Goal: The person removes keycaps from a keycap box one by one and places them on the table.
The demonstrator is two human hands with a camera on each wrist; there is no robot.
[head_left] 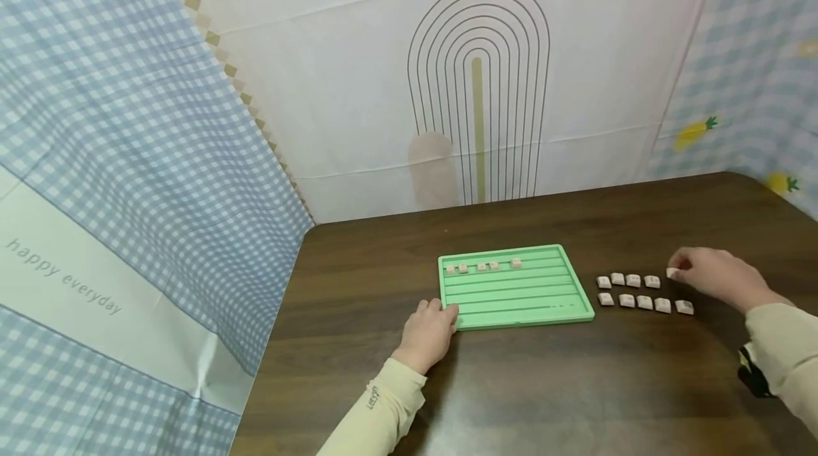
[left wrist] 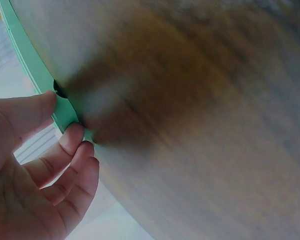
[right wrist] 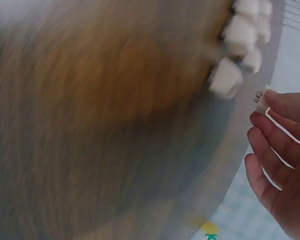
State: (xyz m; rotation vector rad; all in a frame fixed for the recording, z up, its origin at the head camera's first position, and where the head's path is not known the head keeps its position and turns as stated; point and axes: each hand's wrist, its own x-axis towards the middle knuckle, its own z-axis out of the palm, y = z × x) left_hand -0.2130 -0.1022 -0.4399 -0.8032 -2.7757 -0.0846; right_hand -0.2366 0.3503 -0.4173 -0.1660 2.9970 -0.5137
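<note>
A light green keycap tray (head_left: 511,289) with several grooves lies on the table, a few keycaps (head_left: 482,266) set along its far groove. At the tray's near left corner, my left hand (head_left: 427,334) pinches the edge between thumb and fingers, as the left wrist view also shows around the green rim (left wrist: 66,114). My right hand (head_left: 718,275) holds a white keycap (right wrist: 262,100) between thumb and fingertip, its underside stem showing. Two rows of white keycaps (head_left: 644,302) lie between the tray and this hand.
The dark wooden table (head_left: 543,385) has rounded far corners. Behind it hangs a white cloth (head_left: 358,87) with an arch pattern, and a blue checked cloth (head_left: 160,122) covers the left side. A black item (head_left: 755,374) shows beneath the right sleeve.
</note>
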